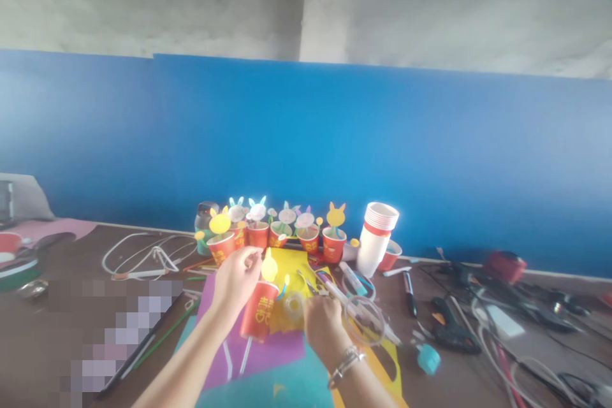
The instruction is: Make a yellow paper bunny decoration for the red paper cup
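Note:
My left hand [236, 280] is pinched shut near the top of a red paper cup [259, 319] that lies tilted on the coloured paper, touching a yellow cut-out [269, 266] at its rim. My right hand [321, 325], a bracelet on its wrist, is curled shut just right of the cup, beside a clear tape roll [293, 306]. What its fingers hold is hidden. Under both hands lie purple paper [272, 350], yellow paper [287, 268] and teal paper [282, 389].
A row of red cups with paper bunny toppers [277, 229] stands against the blue wall. A stack of white and red cups [375, 236] sits to its right. Markers, a black glue gun [452, 328], cables [526, 357] and a white cord [143, 258] litter the brown table.

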The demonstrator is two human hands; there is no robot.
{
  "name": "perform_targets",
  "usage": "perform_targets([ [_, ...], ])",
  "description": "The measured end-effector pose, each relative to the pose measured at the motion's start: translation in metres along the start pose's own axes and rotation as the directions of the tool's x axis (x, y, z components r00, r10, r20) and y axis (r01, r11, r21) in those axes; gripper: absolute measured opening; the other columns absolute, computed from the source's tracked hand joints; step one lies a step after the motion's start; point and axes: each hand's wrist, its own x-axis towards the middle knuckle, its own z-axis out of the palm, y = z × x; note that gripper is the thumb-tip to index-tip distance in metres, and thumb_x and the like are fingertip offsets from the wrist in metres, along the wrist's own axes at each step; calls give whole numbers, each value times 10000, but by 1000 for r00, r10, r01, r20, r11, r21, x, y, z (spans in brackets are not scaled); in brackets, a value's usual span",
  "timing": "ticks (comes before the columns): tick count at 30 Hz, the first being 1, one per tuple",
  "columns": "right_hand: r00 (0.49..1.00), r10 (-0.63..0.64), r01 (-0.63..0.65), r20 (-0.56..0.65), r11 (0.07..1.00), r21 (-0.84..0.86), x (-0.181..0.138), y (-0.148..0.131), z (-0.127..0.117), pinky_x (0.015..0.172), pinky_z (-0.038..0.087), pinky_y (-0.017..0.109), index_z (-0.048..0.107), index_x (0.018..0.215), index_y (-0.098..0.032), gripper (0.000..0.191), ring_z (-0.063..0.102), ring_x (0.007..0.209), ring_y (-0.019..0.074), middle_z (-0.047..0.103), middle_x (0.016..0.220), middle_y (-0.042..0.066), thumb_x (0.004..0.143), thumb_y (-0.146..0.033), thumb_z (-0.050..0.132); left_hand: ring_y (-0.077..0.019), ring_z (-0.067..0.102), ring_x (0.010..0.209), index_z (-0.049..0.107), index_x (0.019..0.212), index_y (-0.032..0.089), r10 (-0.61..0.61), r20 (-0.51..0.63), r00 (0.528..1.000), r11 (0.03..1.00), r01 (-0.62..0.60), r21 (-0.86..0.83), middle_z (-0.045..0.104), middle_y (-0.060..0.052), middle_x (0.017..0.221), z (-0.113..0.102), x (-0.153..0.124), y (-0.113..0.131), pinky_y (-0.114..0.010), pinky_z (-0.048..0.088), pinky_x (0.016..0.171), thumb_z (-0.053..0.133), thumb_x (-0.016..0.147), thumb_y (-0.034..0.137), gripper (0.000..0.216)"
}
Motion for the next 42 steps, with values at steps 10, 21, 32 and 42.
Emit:
perform_targets([
  [10,995,-45,80,-85,870,487,19,34,-14,647,488,259,749,818,-138,213,697,799,240,755,818,107,725,-162,559,-212,678,807,663,965,169,63,143,988,950,-15,-313,730,-77,897,20,-9,10,-297,511,717,507,821,404,316],
  [21,984,-72,178,-166,227,958,17,31,-23,561,436,202,704,820,-118,281,609,625,135,699,701,46,695,-343,592,-122,536,560,605,709,142,-76,430,899,726,346,-595,575,14,602,33,-25,29,-228,400,525,723,655,445,329],
  [32,902,410,-312,-133,834,454,50,126,-17,751,456,407,714,866,-121,366,642,947,361,701,993,208,807,-443,552,-98,436,528,642,679,133,-45,419,907,731,316,-605,505,43,547,47,-25,20,-222,330,530,749,634,465,352],
  [42,940,279,-172,-198,886,431,44,120,-7,700,432,318,661,899,-149,190,652,857,276,717,925,141,766,-247,568,-118,492,506,617,667,149,-58,355,933,759,272,-592,544,26,525,50,-24,16,-220,378,506,703,681,442,307],
])
